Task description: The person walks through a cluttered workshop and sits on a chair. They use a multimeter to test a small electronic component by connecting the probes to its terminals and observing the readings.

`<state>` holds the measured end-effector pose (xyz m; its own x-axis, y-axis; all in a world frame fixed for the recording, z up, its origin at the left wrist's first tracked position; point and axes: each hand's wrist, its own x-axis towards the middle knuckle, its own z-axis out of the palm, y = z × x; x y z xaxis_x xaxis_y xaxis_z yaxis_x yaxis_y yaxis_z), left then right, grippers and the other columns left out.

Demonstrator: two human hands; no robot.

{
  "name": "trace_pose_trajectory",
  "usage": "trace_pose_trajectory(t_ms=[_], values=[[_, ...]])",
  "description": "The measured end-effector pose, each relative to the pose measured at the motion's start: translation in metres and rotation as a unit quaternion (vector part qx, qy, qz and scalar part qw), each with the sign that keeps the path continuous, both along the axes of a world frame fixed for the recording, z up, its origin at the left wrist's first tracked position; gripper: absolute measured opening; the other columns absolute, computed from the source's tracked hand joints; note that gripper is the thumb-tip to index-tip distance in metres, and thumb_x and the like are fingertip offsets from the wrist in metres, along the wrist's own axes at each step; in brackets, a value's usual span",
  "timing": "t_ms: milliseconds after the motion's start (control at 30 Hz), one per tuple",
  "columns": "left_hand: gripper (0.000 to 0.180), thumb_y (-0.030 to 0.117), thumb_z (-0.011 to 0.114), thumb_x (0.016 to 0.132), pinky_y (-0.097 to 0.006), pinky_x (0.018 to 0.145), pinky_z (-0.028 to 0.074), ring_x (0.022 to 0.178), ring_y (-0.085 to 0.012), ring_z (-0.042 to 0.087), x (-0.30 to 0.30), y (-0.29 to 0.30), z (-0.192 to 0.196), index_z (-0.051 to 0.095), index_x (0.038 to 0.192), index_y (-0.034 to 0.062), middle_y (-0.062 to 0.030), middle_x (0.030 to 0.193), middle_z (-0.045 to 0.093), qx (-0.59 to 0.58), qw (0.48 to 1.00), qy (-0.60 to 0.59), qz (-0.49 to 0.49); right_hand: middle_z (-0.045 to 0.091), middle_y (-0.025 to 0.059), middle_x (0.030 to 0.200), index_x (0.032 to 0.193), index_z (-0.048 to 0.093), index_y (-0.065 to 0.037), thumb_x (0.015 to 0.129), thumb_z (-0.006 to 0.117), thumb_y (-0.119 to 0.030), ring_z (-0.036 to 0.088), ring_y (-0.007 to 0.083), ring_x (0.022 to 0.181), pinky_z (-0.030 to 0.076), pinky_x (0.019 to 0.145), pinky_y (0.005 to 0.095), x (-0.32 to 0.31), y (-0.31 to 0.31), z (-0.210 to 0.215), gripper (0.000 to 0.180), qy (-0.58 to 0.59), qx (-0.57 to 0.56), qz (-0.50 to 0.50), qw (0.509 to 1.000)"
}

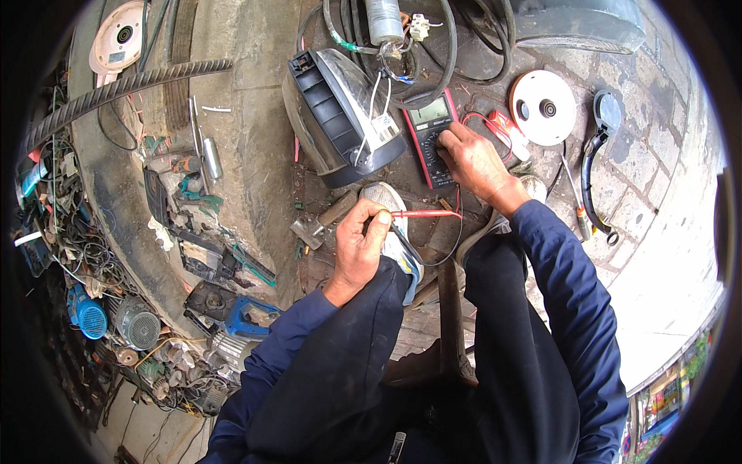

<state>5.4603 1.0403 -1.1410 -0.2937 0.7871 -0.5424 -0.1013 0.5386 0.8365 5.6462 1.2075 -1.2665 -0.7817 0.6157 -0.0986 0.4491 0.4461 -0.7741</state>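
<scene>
My left hand (360, 246) is closed on a red test probe (423, 213), which points to the right above my shoes. Beyond it a red-edged multimeter (431, 114) lies on the paving, its grey screen facing up. My right hand (478, 164) rests over the meter with thumb and fingers pinched at its dial. A red lead and a black lead (456, 241) run near the meter. Just left of the meter is a dark plastic housing with a clear cover (318, 116). Behind that, a silver cylinder (384, 22) hangs among wires with a white connector (419, 28).
On the right lie a white round disc (558, 104), a black curved handle (589, 174) and a screwdriver (582, 223). A hammer (308, 233) sits by my left shoe. At left, a ribbed steel bar (147, 77) crosses above heaped scrap, including a blue motor (86, 312).
</scene>
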Motion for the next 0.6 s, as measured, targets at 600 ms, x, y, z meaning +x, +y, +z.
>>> trace_pose_trajectory(t_ms=[600], values=[[0.014,0.014,0.060,0.104,-0.021,0.059,0.037,0.066,-0.0015,0.043,-0.002,-0.001,0.000,0.060,0.093,0.0040,0.0063,0.075,0.052,-0.014,1.000,-0.007,0.010,0.067,0.0191,0.086,0.096,0.070,0.000,0.097,0.069,-0.026,0.068,0.0381,0.081,0.053,0.071,0.0432,-0.010,-0.025,0.092,0.026,0.024,-0.362,-0.103,0.926]])
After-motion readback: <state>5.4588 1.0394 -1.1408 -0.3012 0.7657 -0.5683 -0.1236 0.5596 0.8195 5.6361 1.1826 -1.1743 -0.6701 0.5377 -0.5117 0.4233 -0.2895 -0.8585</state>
